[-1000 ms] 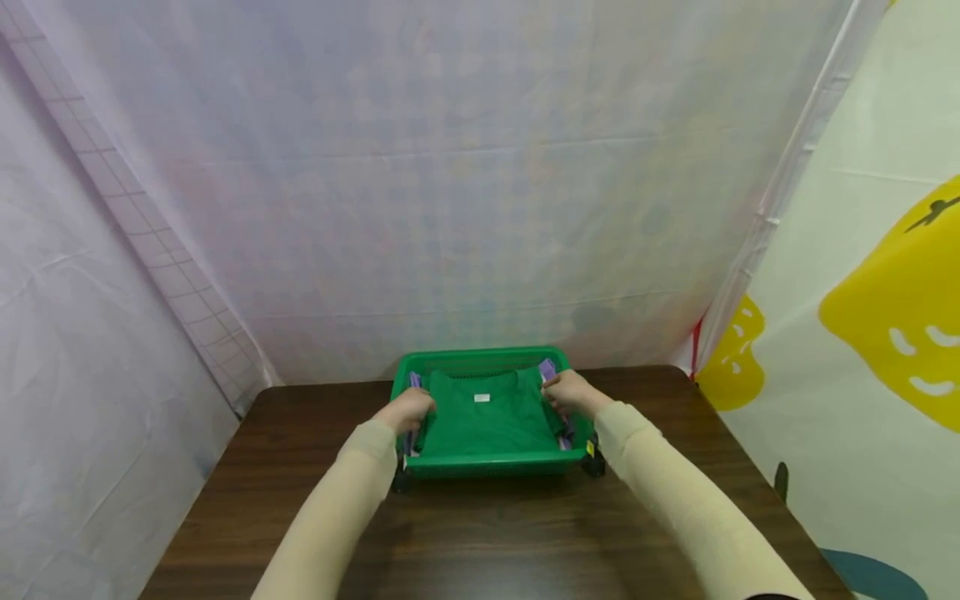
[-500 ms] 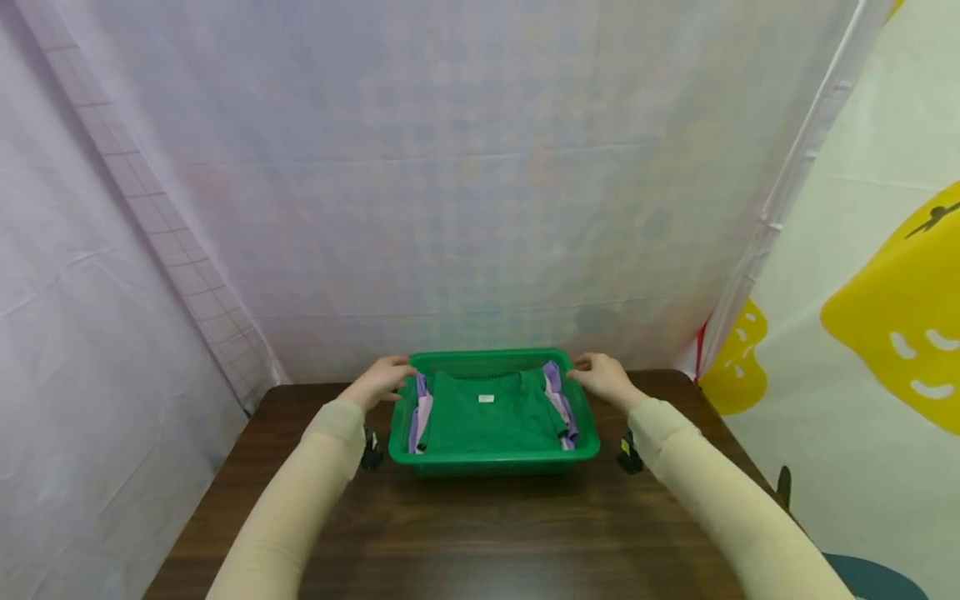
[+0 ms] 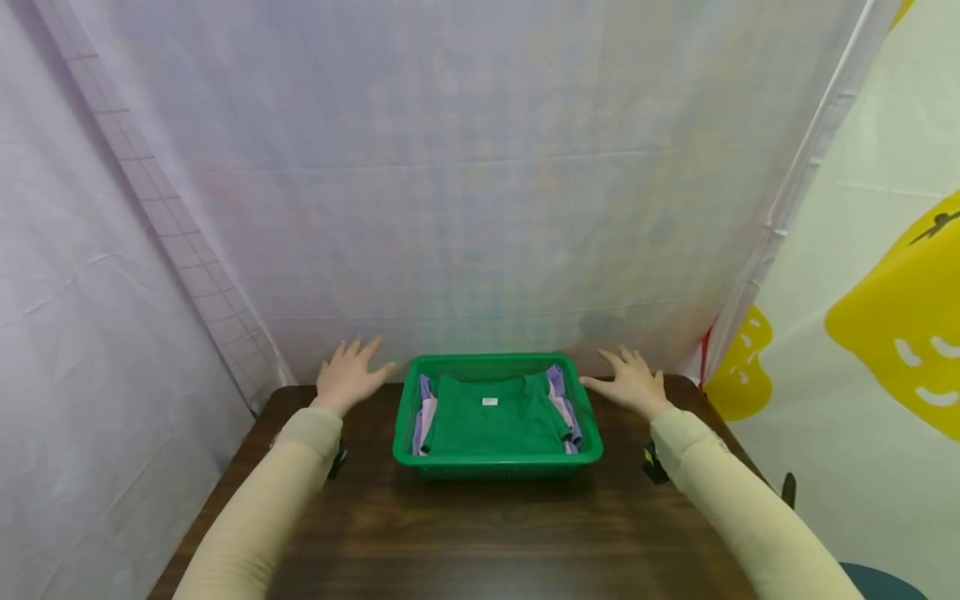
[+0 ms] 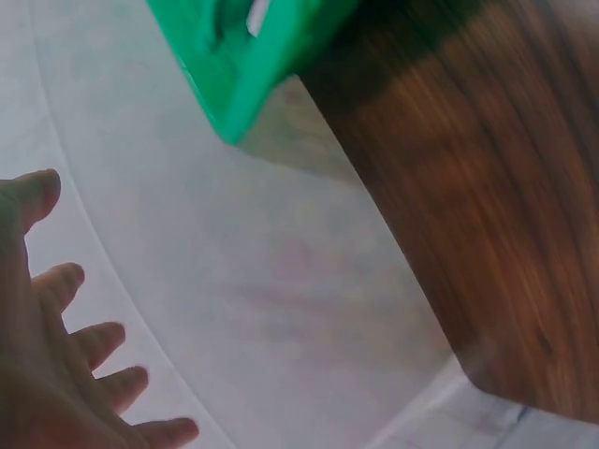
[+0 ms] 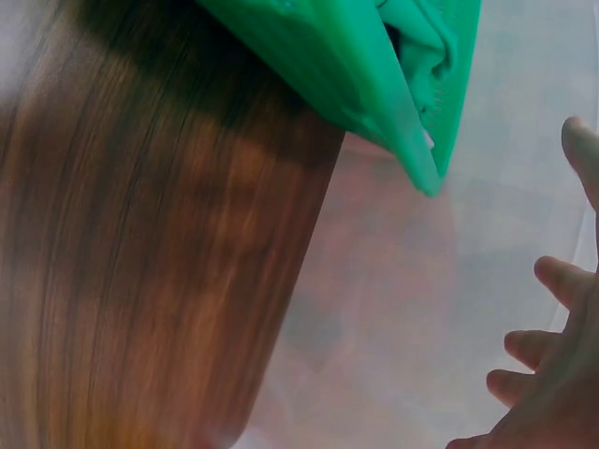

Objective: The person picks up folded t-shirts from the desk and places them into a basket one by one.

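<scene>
A green plastic basket [image 3: 498, 460] stands near the table's far edge. Inside lies a folded green shirt [image 3: 491, 429] with a small white label at its neckline, on top of purple and pink folded clothes [image 3: 562, 400] that show at both sides. My left hand [image 3: 348, 379] is held in the air to the left of the basket, fingers spread, touching nothing. On the other side my right hand [image 3: 630, 383] is likewise spread, its thumb toward the basket rim but apart from it. Both wrist views show splayed fingers and a corner of the basket.
The dark wooden table [image 3: 480, 533] carries the basket. Close behind it hangs a pale curtain [image 3: 465, 208], with another white sheet [image 3: 82, 350] at the left. A white sheet with yellow shapes [image 3: 900, 317] hangs on the right.
Both hands have let go of the green shirt's sides, lifted out past the basket's rim and moved apart, fingers spreading. The clothes and basket keep their place.
</scene>
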The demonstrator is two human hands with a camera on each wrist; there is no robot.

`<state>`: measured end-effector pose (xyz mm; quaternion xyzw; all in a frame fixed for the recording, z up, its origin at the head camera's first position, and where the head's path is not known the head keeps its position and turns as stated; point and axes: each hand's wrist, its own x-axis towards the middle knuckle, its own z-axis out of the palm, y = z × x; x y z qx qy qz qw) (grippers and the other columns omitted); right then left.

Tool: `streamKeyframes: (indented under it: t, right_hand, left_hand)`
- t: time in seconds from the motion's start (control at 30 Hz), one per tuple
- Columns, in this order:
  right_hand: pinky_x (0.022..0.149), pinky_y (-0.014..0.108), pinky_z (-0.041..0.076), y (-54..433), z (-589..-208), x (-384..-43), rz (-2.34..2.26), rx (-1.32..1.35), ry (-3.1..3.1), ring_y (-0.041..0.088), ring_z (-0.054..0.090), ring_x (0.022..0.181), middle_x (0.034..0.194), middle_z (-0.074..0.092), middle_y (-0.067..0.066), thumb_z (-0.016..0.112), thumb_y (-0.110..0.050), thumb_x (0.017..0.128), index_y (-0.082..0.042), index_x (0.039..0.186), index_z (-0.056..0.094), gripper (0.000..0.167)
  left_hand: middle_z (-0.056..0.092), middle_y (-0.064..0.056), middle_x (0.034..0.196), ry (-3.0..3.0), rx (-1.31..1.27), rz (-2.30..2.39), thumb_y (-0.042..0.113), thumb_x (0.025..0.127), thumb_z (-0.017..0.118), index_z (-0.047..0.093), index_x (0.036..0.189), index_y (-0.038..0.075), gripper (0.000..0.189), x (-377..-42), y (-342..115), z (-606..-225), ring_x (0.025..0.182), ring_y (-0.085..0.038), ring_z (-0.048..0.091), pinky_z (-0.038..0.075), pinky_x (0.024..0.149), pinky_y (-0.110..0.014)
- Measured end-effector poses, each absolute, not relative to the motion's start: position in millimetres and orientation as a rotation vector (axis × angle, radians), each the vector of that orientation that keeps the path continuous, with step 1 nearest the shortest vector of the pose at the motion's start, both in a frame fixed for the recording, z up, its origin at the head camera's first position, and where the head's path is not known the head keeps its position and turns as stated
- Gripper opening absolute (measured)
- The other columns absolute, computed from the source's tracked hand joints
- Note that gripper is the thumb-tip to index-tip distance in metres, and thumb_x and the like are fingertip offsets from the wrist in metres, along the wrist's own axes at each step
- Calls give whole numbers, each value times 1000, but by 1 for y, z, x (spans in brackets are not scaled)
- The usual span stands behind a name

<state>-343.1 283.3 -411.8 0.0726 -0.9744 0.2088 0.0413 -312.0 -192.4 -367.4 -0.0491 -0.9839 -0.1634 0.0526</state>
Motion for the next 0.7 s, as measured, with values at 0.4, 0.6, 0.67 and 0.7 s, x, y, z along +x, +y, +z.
streamKeyframes:
  t: [0.4, 0.6, 0.67, 0.7]
  right_hand:
    - [91, 76, -20, 293, -416, -337, 598, 180, -3046, 51, -11, 140, 158, -6, 26, 44, -75, 85, -20, 157, 17, 94]
    - [90, 75, -22, 296, -416, -333, 580, 173, -3065, 50, -16, 139, 157, -10, 26, 41, -76, 86, -19, 157, 15, 94]
    - [90, 76, -22, 298, -416, -332, 576, 178, -3070, 51, -17, 138, 157, -11, 26, 42, -75, 86, -19, 157, 15, 94]
    - [89, 76, -23, 299, -416, -332, 579, 181, -3069, 51, -18, 138, 157, -11, 26, 42, -75, 86, -19, 157, 15, 94]
  left_hand:
    - [1, -20, 160, -3053, -67, -340, 74, 90, 33, 15, 157, 22, 86, -302, -221, -387, 143, -44, -8, -6, 104, -72]
    - [-2, -21, 159, -3079, -16, -387, 76, 89, 31, 12, 157, 21, 90, -293, -232, -399, 143, -45, -9, -8, 103, -72]
    - [-3, -21, 159, -3089, 3, -406, 77, 88, 30, 11, 157, 22, 90, -291, -235, -404, 143, -45, -9, -8, 103, -72]
    - [-4, -22, 159, -3096, 12, -420, 77, 88, 30, 10, 157, 22, 91, -290, -236, -406, 142, -46, -10, -8, 103, -73]
